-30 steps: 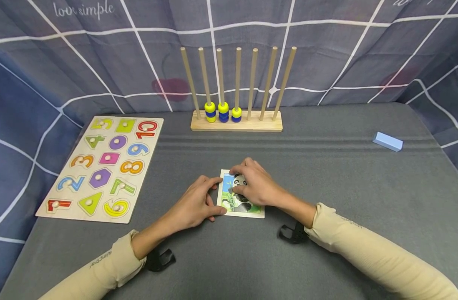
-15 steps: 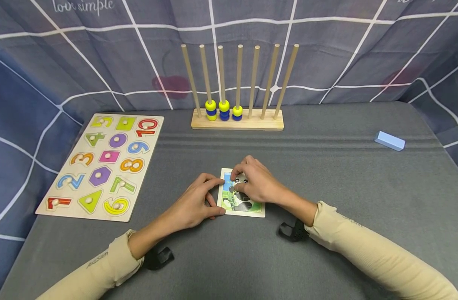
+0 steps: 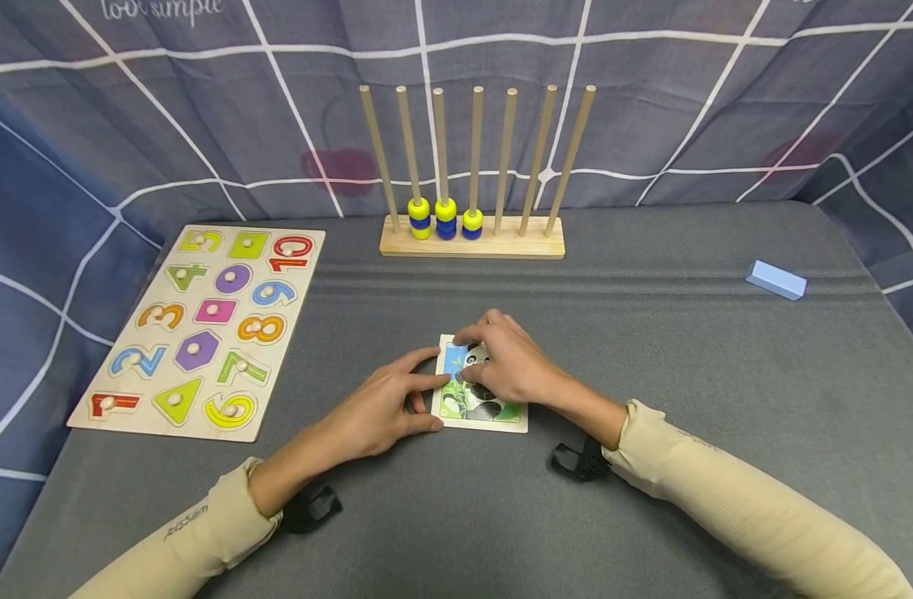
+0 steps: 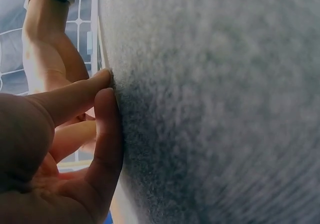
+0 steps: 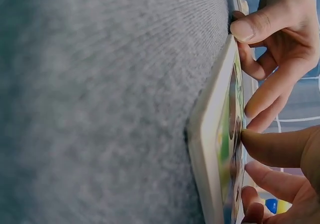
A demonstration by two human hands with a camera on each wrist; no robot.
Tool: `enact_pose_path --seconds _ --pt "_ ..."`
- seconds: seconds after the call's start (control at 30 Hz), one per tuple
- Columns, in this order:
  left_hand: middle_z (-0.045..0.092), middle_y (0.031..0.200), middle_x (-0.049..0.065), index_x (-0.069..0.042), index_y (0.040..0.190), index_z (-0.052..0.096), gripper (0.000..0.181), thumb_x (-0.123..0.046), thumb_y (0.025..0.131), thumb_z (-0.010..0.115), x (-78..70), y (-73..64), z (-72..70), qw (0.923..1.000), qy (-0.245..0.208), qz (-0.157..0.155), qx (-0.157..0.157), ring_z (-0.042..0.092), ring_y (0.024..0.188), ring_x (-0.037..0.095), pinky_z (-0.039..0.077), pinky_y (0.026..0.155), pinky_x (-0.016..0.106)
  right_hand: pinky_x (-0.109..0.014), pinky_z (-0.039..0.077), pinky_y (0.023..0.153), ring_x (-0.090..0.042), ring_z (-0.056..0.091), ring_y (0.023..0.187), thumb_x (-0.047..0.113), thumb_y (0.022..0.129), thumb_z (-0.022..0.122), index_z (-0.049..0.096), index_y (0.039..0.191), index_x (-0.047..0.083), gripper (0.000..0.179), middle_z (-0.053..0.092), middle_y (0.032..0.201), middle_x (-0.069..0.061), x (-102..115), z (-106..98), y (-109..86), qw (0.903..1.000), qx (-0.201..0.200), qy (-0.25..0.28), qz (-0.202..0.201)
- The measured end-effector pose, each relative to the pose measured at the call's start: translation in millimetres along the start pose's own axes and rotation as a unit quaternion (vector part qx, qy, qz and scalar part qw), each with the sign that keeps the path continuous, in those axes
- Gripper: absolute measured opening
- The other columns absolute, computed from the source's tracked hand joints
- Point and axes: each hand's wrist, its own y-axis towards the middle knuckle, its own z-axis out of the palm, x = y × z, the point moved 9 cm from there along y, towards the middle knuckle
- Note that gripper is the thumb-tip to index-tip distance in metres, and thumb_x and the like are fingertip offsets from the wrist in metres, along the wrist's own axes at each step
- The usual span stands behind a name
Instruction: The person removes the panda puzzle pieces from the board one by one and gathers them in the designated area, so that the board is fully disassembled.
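A small panda jigsaw puzzle (image 3: pixel 481 410) in a pale frame lies flat on the grey table, near the middle of the head view. My left hand (image 3: pixel 377 408) is at its left side, with the thumb at the near left corner and an extended index finger over the left edge. From the right, my right hand (image 3: pixel 512 362) reaches over the puzzle and covers its upper right part. Its thumb (image 5: pixel 272 146) and bent fingers touch the picture surface in the right wrist view. Whether they pinch a loose piece cannot be seen.
A wooden board with knobbed numbers and shapes (image 3: pixel 202 329) lies at the left. Behind the puzzle stands a wooden peg rack (image 3: pixel 471 248) with yellow and blue beads on several of its rods. A light blue block (image 3: pixel 776 279) lies far right. A gridded curtain (image 3: pixel 651 100) backs the table.
My left index finger has separated from the finger beside it and moved slightly inward over the puzzle's left edge. My right hand stays over the puzzle, nearly still.
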Motion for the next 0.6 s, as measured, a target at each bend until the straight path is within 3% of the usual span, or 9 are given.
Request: enact_pose_path --seconds 0.3,0.43,0.6 --pt "0.04 0.149 0.017 0.0 0.13 0.064 0.054 -0.014 0.082 0.082 -0.3 0.3 -0.8 1.0 0.008 0.003 -0.001 0.053 0.073 0.001 0.044 0.068 0.025 -0.039 0.038 0.087 -0.025 0.047 0.098 0.007 0.084 0.077 0.068 0.118 0.003 0.035 0.053 0.103 -0.009 -1.9 -0.9 2.7 0.9998 -0.007 0.018 0.001" --pt "0.039 0.15 0.017 0.0 0.13 0.064 0.053 -0.015 0.082 0.082 -1.1 0.4 -0.2 0.9999 0.011 0.006 0.001 0.053 0.073 0.0 0.044 0.069 0.025 -0.041 0.039 0.087 -0.025 0.048 0.099 0.005 0.085 0.076 0.071 0.107 0.007 0.023 0.054 0.105 -0.008 -2.3 -0.3 2.2 0.9997 -0.006 0.024 -0.005" --pt "0.039 0.15 0.017 0.0 0.13 0.064 0.054 -0.016 0.082 0.083 -0.8 0.2 -0.5 0.9999 0.015 0.003 0.0 0.054 0.074 0.002 0.044 0.069 0.025 -0.041 0.04 0.086 -0.025 0.05 0.101 0.005 0.086 0.075 0.069 0.118 0.005 0.032 0.056 0.109 -0.009 0.1 0.5 0.0 0.9997 -0.005 0.02 -0.014"
